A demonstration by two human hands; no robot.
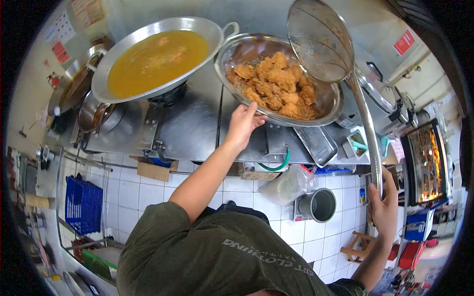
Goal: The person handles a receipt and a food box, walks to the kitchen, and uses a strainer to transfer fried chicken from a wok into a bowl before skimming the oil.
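My left hand point(244, 123) grips the near rim of a wide steel bowl point(328, 106), thumb over the edge. Golden-brown fried pieces point(279, 84) are heaped inside it. In my right hand point(384, 202) is the long metal handle of a round wire strainer point(321, 42). The strainer's mesh is raised over the bowl's right side, and nothing large lies in it. Left of the bowl, a big wok point(207, 61) holds yellow oil point(148, 74) with a few orange-brown bits near its far side.
A steel counter point(192, 121) runs under the wok and bowl. A rectangular tray point(316, 143), a lidded pot point(377, 91) and a small white container point(356, 143) stand right. Smaller pans point(101, 116) sit left. Below are a blue crate point(83, 204) and a grey pot point(317, 205).
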